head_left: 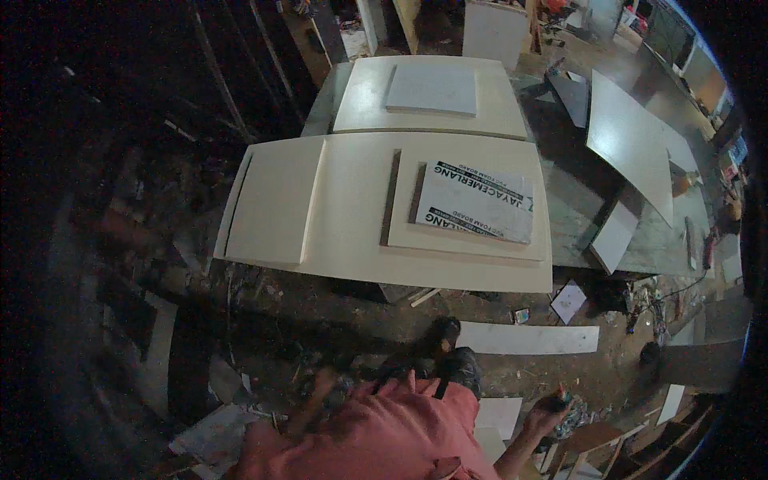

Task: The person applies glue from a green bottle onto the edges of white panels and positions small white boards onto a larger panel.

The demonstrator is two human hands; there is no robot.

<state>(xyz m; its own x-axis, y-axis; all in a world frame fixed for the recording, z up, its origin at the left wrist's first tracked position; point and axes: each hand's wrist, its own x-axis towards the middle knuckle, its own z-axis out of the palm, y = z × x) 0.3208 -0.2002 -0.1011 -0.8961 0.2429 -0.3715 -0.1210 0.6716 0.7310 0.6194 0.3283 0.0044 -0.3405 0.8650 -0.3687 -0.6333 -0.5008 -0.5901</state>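
My right hand (549,413) is held out low on the right, away from the workbench. Its fingers look closed around a small dark thing (565,396), too unclear to name. Low on the left, in deep shadow, is my left hand (324,382); its fingers are too dim and blurred to make out. In front of me, large cream boards (352,216) lie flat on the bench. On the nearer one rest a smaller cream panel (276,200) at the left and, at the right, a stacked panel topped by a white foam board (472,200) with black printed bands. Neither hand touches them.
Another white panel (432,90) lies on the far board. At the right of the bench (560,184) are a large tilted white sheet (632,136) and a white offcut (616,236). A long white strip (528,338) and scraps lie on the littered floor by my feet.
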